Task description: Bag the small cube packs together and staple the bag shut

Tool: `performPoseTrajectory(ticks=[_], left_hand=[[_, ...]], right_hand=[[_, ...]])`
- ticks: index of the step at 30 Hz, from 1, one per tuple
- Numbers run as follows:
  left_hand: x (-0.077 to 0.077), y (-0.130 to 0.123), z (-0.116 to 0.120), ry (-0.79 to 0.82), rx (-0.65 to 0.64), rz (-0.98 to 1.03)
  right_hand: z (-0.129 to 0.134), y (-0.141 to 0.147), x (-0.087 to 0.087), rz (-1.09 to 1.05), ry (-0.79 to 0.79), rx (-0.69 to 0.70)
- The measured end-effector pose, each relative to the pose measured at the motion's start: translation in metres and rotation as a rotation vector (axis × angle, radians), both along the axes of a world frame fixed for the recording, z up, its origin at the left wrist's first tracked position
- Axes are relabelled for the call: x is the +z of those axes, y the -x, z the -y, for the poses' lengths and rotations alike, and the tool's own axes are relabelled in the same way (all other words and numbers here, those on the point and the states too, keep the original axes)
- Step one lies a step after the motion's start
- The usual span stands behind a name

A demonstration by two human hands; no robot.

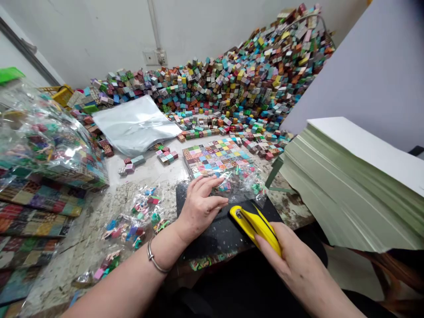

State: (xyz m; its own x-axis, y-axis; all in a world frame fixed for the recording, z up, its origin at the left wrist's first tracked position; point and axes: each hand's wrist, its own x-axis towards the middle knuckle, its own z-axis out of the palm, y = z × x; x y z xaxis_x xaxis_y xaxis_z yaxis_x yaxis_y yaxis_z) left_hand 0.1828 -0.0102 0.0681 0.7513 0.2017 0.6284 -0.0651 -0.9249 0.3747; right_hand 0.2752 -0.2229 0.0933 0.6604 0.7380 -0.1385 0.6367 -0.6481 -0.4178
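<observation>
My right hand [291,256] grips a yellow stapler [255,227], its front end pointing up and left over a black board [205,238]. My left hand [200,205] reaches over the board, fingers stretched out and thumb apart, by the near left edge of a clear plastic bag [243,183]. Small colourful pieces show inside that bag. Whether the fingertips press on its film I cannot tell. Behind the bag, partly covered by it, lies a flat block of patterned cubes [212,157]. Left of my left hand are several clear bags with small figures [129,232].
Loose cubes [232,84] are heaped along the wall. A silvery plastic sheet [135,123] lies at the back left. Bagged cube blocks [49,163] are stacked on the left. A tall stack of pale green sheets [351,185] stands on the right.
</observation>
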Motion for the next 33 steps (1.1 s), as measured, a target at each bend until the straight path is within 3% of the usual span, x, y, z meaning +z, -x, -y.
performPoseTrajectory(ticks=[9, 18, 33], left_hand=[[-0.001, 0.001, 0.001, 0.019, 0.008, -0.018], [-0.005, 0.001, 0.001, 0.014, -0.002, -0.020], [-0.006, 0.001, 0.000, -0.016, 0.000, -0.031]], right_hand=[[-0.021, -0.005, 0.007, 0.007, 0.127, -0.108], [-0.039, -0.003, 0.011, 0.013, 0.147, -0.125], [-0.023, -0.005, 0.007, -0.010, 0.028, -0.155]])
